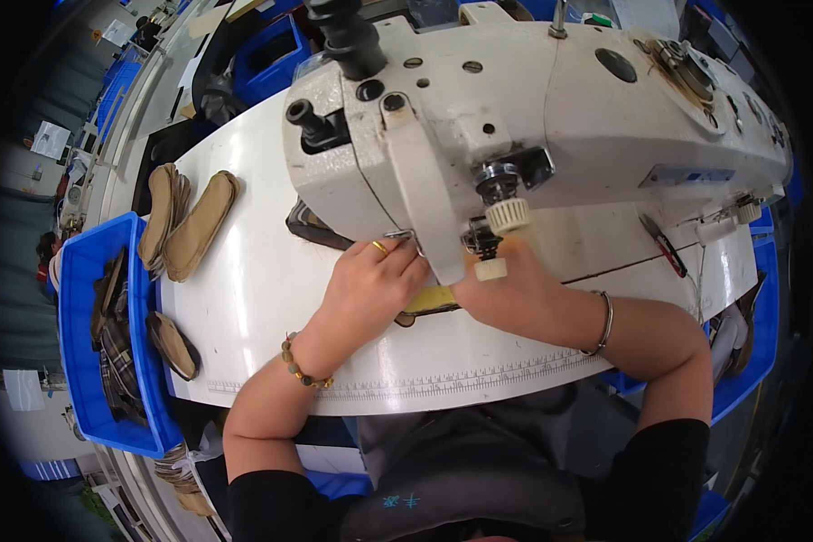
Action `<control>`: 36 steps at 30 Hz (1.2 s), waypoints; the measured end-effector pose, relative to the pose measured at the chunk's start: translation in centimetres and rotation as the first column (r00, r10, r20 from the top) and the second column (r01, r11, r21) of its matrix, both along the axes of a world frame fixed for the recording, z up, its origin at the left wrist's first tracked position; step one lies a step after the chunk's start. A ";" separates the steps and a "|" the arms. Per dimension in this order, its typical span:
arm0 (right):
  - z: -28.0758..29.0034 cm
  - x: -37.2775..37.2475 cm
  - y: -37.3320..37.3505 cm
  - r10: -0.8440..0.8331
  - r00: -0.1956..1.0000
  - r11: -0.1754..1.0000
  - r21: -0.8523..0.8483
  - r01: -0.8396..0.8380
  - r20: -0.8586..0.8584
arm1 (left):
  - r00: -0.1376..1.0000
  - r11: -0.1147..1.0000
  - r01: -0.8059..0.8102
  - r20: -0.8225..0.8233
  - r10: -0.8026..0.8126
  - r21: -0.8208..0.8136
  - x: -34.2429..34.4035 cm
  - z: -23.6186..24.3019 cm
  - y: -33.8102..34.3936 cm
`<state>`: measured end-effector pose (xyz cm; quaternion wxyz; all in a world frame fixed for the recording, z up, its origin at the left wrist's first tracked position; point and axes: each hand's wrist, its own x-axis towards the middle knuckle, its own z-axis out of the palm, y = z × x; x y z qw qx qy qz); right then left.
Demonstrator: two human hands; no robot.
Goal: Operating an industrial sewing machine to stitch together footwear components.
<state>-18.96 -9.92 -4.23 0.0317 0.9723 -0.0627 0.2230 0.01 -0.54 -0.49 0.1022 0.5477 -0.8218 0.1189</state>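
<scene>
Under the head of a white sewing machine [506,108], both my hands are at a shoe piece with a yellow face [432,298] and a dark edge. My left hand [368,287] is closed, fingers bent and pressed together on the piece's left side, beside the needle area. My right hand [519,294] grips the other side; its fingertips are partly hidden behind the tension knobs. The needle and much of the piece are covered by the machine and my hands. A dark-edged part [314,226] shows just beyond my left hand; whether it joins the held piece, I cannot tell.
Tan insoles [203,226] lie stacked at the table's left, beside another stack [161,212]. Nearer sits a dark-edged slipper piece [173,346]. A blue bin [70,352] holds plaid pieces. Red-and-black thread snips [665,246] lie right. A printed ruler [425,388] follows the front edge.
</scene>
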 end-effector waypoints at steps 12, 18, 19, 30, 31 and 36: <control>0.9 -0.1 1.1 -0.023 0.992 0.999 0.048 0.018 0.122 | 0.997 0.995 -0.031 -0.080 0.024 -0.092 0.5 -0.4 0.0; 0.8 0.3 0.5 -0.041 0.981 0.995 0.092 0.023 0.191 | 0.998 0.992 -0.035 -0.062 0.028 -0.119 -0.1 -0.2 -0.1; 0.5 0.4 0.5 -0.042 0.981 0.996 0.091 0.024 0.192 | 0.998 0.992 -0.034 -0.060 0.027 -0.121 -0.2 -0.1 -0.1; 1.7 -0.3 -0.1 -0.018 0.912 1.000 -0.028 0.007 -0.409 | 0.994 0.969 0.047 -0.086 -0.069 -0.241 1.2 -0.6 -0.6; 1.3 -0.2 0.0 -0.016 0.913 1.000 -0.029 0.005 -0.409 | 0.994 0.969 0.045 -0.086 -0.068 -0.242 1.3 -0.8 -0.6; 1.4 0.2 -0.2 -0.046 0.971 0.947 0.299 0.117 -0.234 | 0.993 0.985 0.019 -0.114 -0.039 -0.173 0.9 -0.4 -0.7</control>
